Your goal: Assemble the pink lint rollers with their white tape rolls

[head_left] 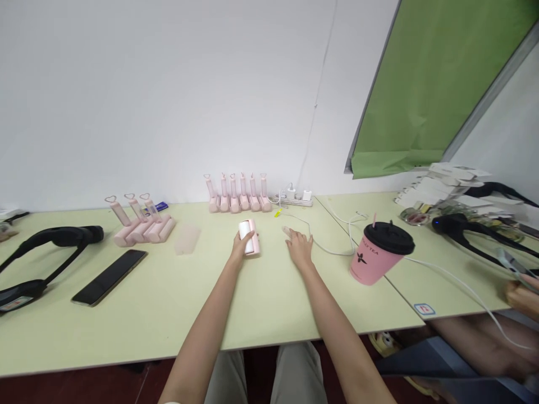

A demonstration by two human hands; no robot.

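Observation:
In my left hand [242, 245] is a pink lint roller [255, 240] with a white roll, held low over the table or resting on it; its handle does not show. My fingers and thumb wrap the roll's near left side. To the right, my right hand [300, 247] lies palm down on the table with its fingers apart. At its index fingertip is a small pale spot that I cannot make out. Beyond both hands, several pink lint rollers [234, 203] with heart-topped handles stand in a row by the wall.
Left are more pink lint rollers [145, 229], a thin pale sheet [187, 238], a black phone [110, 276] and a black headset [50, 238]. A power strip [300, 201] trails white cables [332, 252]. A pink cup [377, 259] stands right, near another person's hand [524, 297].

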